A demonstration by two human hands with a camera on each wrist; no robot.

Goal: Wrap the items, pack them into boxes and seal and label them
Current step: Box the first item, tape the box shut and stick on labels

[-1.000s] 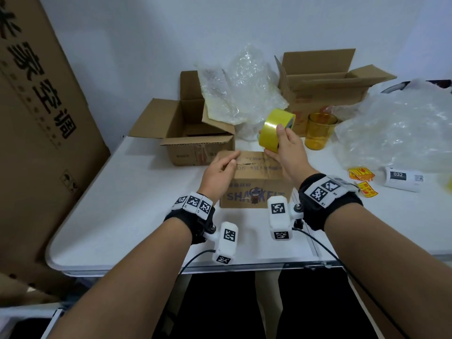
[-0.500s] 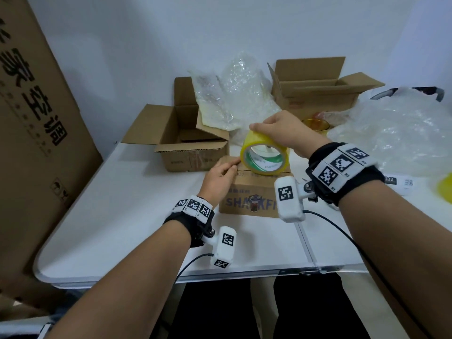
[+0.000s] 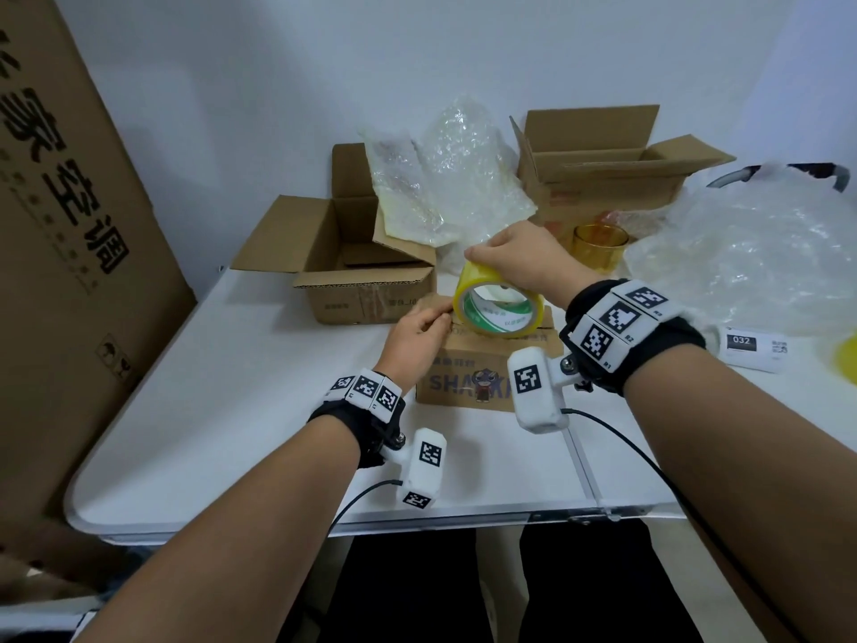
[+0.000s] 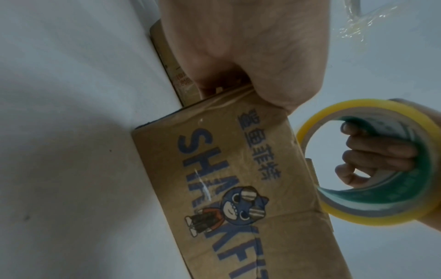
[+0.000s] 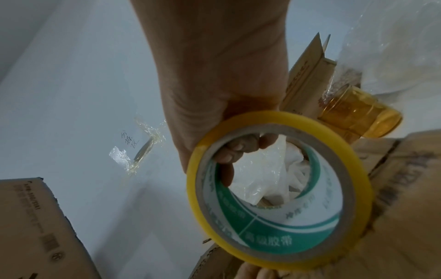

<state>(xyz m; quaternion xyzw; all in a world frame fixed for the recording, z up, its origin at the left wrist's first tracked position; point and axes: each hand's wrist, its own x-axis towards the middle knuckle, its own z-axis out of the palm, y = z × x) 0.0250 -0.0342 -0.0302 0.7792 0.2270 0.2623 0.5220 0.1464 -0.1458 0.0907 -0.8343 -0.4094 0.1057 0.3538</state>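
Observation:
A small closed cardboard box (image 3: 468, 378) printed with blue letters and a cartoon shark stands mid-table. My left hand (image 3: 419, 334) grips its top left corner; in the left wrist view the left hand (image 4: 238, 56) has its thumb on a clear strip of tape at the edge of the small box (image 4: 238, 188). My right hand (image 3: 514, 257) holds a yellow tape roll (image 3: 498, 304) just above the box top, close to the left thumb. Several fingers (image 5: 229, 154) hook through the core of the tape roll (image 5: 262, 236), opening toward me.
An open box (image 3: 366, 280) stands behind on the left, a second open box (image 3: 612, 164) at the back right. Bubble wrap (image 3: 445, 178), an amber cup (image 3: 598, 245), crumpled plastic (image 3: 751, 252) and a white "032" label (image 3: 751, 350) lie around. A large carton (image 3: 69, 225) leans beside the table (image 3: 232, 433).
My right hand has turned the tape roll over and brought it down from upright behind the box to just above its top. The left hand has stayed at the corner.

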